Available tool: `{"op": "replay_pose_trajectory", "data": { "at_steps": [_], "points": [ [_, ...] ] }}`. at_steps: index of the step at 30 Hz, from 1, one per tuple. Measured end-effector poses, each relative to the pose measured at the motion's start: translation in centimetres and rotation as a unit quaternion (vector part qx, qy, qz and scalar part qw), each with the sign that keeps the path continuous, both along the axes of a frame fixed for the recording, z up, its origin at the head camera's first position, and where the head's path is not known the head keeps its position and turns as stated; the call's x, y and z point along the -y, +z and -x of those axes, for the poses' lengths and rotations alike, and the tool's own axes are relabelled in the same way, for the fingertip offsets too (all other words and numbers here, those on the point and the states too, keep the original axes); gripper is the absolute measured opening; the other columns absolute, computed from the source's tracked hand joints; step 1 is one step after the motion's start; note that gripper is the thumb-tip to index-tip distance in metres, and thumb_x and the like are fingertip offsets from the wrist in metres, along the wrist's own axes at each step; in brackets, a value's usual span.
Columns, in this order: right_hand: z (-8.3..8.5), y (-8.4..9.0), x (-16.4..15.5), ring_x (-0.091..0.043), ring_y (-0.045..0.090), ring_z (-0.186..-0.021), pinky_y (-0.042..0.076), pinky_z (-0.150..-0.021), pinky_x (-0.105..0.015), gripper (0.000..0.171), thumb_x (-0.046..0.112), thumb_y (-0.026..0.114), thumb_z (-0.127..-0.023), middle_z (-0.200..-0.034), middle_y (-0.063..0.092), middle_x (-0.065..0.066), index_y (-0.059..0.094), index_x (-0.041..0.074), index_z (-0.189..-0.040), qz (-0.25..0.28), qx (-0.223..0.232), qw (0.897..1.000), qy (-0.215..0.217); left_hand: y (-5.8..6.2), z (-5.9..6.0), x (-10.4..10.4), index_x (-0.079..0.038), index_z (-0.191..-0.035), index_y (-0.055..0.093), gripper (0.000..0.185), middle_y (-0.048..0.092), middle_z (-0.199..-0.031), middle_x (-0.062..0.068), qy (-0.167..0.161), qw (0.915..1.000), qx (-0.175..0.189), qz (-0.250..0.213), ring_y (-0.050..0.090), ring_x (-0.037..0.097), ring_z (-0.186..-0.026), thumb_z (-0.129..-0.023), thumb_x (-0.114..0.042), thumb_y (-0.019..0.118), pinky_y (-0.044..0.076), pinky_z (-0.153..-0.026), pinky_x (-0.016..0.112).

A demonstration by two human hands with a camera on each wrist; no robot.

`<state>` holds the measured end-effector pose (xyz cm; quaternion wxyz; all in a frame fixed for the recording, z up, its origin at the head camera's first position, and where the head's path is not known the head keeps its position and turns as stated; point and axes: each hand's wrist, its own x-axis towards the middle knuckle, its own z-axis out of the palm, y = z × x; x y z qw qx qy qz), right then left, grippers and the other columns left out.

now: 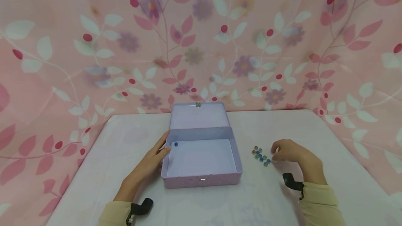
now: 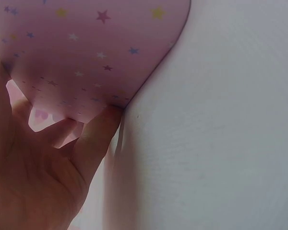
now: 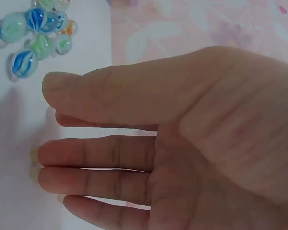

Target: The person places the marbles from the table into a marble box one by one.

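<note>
Pink floral cloth hangs behind a white table (image 1: 94,156). At its middle sits a lilac tin box (image 1: 201,179), lid open toward 12 o'clock, with 1 blue marble (image 1: 176,144) in the tray's 10 o'clock corner. The left hand (image 1: 154,161) lies against the box's 9 o'clock wall, fingers straight and pressing, steadying it. At 3 o'clock of the box lies a small cluster of glass marbles (image 1: 260,155), close together. The right hand (image 1: 287,151) hovers just beside them, fingers extended and relaxed, holding nothing. Each marble looks hard, smooth and slippery, light, and likely to roll; a thumb-and-forefinger pinch across its middle seems the surest hold.
</note>
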<state>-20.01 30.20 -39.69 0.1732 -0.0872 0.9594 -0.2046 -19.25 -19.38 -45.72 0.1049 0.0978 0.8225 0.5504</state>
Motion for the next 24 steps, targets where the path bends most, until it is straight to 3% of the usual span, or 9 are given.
{"op": "replay_pose_trajectory", "data": {
  "at_steps": [11, 24],
  "points": [
    [0.3, -1.3, 2.1, -0.016, 0.051, -0.068, 0.041, -0.058, -0.029, 0.011, 0.01, 0.073, -0.079, -0.075, 0.058, -0.002, 0.064, 0.008, -0.084, 0.005, -0.012, 1.0, 0.007, 0.0, 0.0, 0.0, -0.051, -0.155, 0.015, 0.062, 0.012, -0.168, 0.002, 0.0, 1.0, -0.001, -0.002, 0.023, 0.048, -0.149, -0.103, -0.045, 0.048, 0.042, -0.102, 0.068],
    [0.3, -1.8, 2.7, -0.019, 0.051, -0.07, 0.042, -0.059, -0.031, 0.008, 0.001, 0.066, -0.081, -0.081, 0.06, -0.005, 0.066, 0.007, -0.086, -0.009, -0.034, 0.999, 0.005, -0.2, 0.0, 0.2, -0.054, -0.153, 0.014, 0.063, 0.012, -0.168, 0.002, -0.005, 1.0, -0.001, -0.006, 0.022, 0.048, -0.149, -0.101, -0.05, 0.049, 0.042, -0.103, 0.068]
  ]
}}
